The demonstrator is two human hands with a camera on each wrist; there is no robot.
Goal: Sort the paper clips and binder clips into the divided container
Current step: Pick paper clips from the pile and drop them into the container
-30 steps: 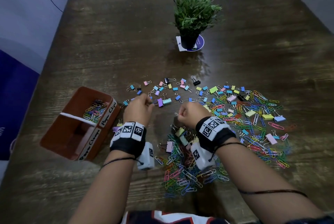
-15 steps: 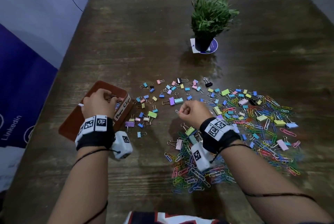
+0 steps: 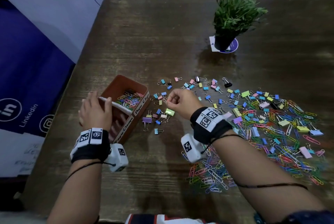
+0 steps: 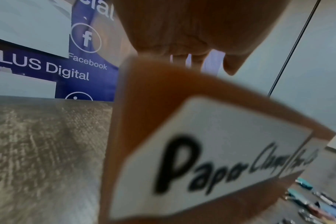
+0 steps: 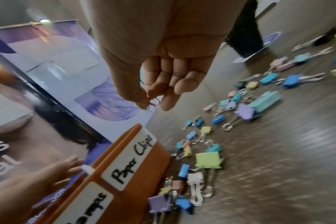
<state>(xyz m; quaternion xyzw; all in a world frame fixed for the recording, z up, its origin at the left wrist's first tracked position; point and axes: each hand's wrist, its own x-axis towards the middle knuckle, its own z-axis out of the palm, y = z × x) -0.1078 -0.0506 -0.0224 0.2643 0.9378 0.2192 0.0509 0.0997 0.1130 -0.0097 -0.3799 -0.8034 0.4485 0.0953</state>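
Two paper clips (image 5: 152,101) in right hand (image 3: 178,100)

The setting is an office or corporate event space. Evidence: a printed roll-up banner (image 3: 32,71) with LinkedIn and Facebook icons and the words "Digital" stands beside a dark wooden table (image 3: 162,24). A small potted plant (image 3: 233,19) on a branded coaster (image 3: 233,46) decorates the table.

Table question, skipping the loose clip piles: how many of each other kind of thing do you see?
Divided container: 1
Potted plant: 1
Labels: 2, far label and near label
Hands: 2, left hand and right hand, which pinches a paper clip
Total: 6
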